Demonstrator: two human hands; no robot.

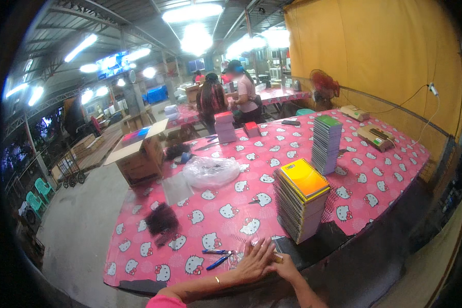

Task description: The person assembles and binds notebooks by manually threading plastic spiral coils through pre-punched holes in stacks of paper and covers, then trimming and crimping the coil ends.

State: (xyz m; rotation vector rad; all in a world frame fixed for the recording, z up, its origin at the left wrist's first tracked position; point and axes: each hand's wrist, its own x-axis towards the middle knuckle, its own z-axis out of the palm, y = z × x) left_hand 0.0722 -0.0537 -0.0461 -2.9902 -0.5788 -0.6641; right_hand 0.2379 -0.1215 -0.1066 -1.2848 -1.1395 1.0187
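My left hand [253, 260] lies flat with fingers spread on a clear plastic sleeve [239, 254] at the near edge of the pink patterned table [231, 205]. My right hand [284, 264] sits beside it, fingers closed around a small yellowish object I cannot make out. Two blue pens [216, 256] lie just left of my hands. A stack of spiral notebooks with a yellow-orange cover [301, 199] stands right behind my hands.
A second notebook stack with a green cover [326, 143] stands farther back. A clear plastic bag bundle [211, 171], a dark tangled clump [161, 220], an open cardboard box [139, 154] and pink stacks [224, 126] are around. Two people [230, 95] stand at the far end.
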